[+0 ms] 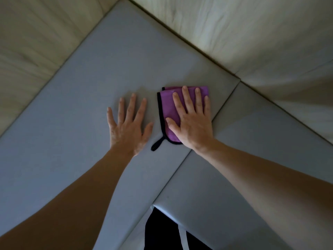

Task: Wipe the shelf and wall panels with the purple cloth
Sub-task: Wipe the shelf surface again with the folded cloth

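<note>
At the bottom centre of the frame a dark piece of clothing [162, 235] with a pale cord shows just under the front edge of the grey shelf [72, 123]. Two bare forearms go up from the lower corners toward the middle of the frame. The left hand [128, 123] lies flat on the shelf with straight, spread fingers and holds nothing. Just to the right of it, not touching, the right hand [192, 121] presses flat on the folded purple cloth [166, 105], its fingers straight and a little apart, the palm covering the right part of the cloth. The cloth has a black border, and a small black loop [156, 145] sticks out from its lower left corner onto the shelf. A thin seam [180, 165] runs in the shelf surface, passing close to the right wrist. Beyond the hands, in the upper left and upper right of the frame, pale wood-grain wall panels [243, 33] rise from the shelf and meet at a corner near the top centre.
</note>
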The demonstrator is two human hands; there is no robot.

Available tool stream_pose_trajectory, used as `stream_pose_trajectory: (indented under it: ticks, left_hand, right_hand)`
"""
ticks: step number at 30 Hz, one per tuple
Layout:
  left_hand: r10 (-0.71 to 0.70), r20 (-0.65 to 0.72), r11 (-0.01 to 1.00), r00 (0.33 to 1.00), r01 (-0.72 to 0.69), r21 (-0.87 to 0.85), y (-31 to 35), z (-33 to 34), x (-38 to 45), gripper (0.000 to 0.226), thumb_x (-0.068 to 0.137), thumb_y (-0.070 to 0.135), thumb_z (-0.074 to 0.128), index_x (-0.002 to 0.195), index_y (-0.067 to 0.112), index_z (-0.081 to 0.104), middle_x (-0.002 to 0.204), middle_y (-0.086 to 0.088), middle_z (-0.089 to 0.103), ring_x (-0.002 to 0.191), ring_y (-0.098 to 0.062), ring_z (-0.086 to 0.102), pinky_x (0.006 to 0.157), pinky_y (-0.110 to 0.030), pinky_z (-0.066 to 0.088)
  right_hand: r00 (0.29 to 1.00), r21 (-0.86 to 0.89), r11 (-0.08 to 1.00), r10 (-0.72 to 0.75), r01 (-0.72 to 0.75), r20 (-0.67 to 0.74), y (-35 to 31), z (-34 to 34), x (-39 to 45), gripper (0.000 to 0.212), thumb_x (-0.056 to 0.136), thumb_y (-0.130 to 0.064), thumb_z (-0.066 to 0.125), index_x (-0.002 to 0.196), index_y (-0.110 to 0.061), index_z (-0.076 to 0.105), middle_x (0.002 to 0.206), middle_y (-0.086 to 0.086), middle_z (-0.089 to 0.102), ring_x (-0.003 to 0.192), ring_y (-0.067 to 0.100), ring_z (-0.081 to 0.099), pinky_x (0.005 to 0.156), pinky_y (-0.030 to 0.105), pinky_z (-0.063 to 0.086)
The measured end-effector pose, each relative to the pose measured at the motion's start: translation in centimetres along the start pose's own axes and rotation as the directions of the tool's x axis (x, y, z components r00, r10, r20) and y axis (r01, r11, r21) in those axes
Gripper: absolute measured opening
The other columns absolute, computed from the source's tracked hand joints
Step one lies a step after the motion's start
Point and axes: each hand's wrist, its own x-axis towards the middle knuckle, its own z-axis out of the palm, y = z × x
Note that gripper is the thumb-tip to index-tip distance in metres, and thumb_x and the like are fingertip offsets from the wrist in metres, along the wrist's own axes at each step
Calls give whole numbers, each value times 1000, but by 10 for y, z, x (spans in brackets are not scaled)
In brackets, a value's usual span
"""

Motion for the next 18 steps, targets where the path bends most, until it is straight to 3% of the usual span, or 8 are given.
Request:
stream_pose_trajectory:
  ticks: [18]
  left_hand:
    - [-118, -49, 992, 992, 116, -45, 0, 18, -43, 69, 96, 59, 16, 158, 32, 1, 167, -3, 2, 152, -32, 0, 117, -64, 0]
  right_hand:
    - [995, -9, 997, -75, 75, 64, -27, 1, -25, 81, 94, -69, 26, 160, -24, 16, 168, 8, 6, 153, 40, 1, 122, 58, 2]
